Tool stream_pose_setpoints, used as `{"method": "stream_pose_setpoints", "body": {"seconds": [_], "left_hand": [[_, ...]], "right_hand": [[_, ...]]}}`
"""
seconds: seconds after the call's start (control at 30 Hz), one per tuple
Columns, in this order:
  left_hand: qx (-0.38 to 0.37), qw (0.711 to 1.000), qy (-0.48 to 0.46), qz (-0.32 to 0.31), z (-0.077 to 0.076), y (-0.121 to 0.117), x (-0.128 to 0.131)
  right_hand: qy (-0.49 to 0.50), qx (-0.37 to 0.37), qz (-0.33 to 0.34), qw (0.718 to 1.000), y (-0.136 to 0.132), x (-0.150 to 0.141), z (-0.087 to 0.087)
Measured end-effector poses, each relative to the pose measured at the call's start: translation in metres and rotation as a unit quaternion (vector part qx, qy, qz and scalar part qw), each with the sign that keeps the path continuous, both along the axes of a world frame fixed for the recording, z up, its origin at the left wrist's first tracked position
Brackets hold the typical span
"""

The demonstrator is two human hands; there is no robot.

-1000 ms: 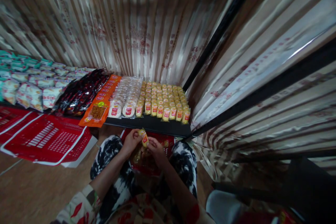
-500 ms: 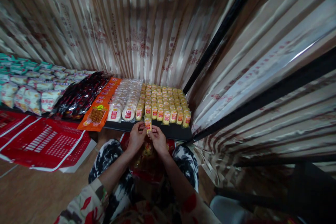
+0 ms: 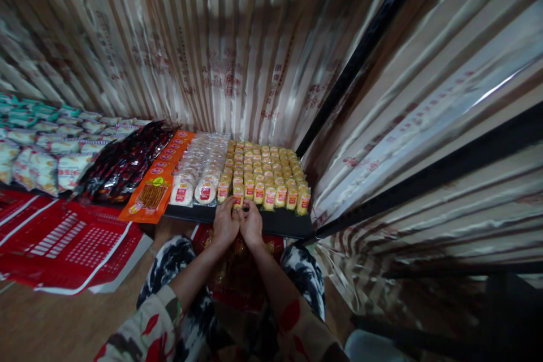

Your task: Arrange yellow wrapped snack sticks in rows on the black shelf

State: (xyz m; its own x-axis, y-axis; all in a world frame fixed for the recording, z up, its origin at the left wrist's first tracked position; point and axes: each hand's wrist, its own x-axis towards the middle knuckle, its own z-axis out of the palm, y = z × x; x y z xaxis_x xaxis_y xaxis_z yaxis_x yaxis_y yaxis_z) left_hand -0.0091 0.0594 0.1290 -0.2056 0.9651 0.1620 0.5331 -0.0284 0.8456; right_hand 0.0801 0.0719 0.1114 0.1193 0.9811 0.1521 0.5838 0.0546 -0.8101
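A small yellow snack packet [image 3: 238,197] with a red label stands at the front of the rows of like yellow packets [image 3: 271,172]. My left hand [image 3: 226,222] has its fingers closed at the packet's lower left side. From the right, my right hand [image 3: 251,223] pinches it in the same way, the two thumbs nearly meeting beneath it. Fingers hide the packet's lower part. Just left of these rows lie clear-wrapped round white cakes [image 3: 206,191] with red labels.
Farther left on the black shelf [image 3: 280,220] are an orange snack bag [image 3: 148,198], dark shiny packets [image 3: 127,164] and white bags [image 3: 72,167]. A red printed sheet [image 3: 72,243] hangs below. Striped curtain [image 3: 246,39] backs the shelf; a black pole [image 3: 356,62] slants at right.
Both hands have moved forward with the yellow packet, from the shelf's front edge to the front row. The view has tilted slightly, so the shelf sits a little lower.
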Motion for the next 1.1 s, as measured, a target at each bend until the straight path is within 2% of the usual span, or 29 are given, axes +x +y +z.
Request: {"method": "stream_pose_setpoints", "body": {"seconds": [0.17,0.33,0.6,1.1], "left_hand": [[0.003,1.0,-0.029,0.011,-0.005,0.007,0.001],[0.004,1.0,-0.003,0.0,-0.007,0.013,0.003],[0.004,1.0,0.011,-0.008,-0.005,0.01,0.005],[-0.002,0.999,0.05,-0.017,-0.007,0.012,0.0]], "right_hand": [[-0.081,-0.005,-0.023,0.996,0.001,-0.004,0.0],[-0.053,-0.009,-0.014,0.998,0.004,-0.004,0.001],[-0.049,0.031,0.002,0.998,0.001,-0.001,-0.002],[-0.151,-0.04,0.01,0.988,0.007,-0.008,0.0]]}}
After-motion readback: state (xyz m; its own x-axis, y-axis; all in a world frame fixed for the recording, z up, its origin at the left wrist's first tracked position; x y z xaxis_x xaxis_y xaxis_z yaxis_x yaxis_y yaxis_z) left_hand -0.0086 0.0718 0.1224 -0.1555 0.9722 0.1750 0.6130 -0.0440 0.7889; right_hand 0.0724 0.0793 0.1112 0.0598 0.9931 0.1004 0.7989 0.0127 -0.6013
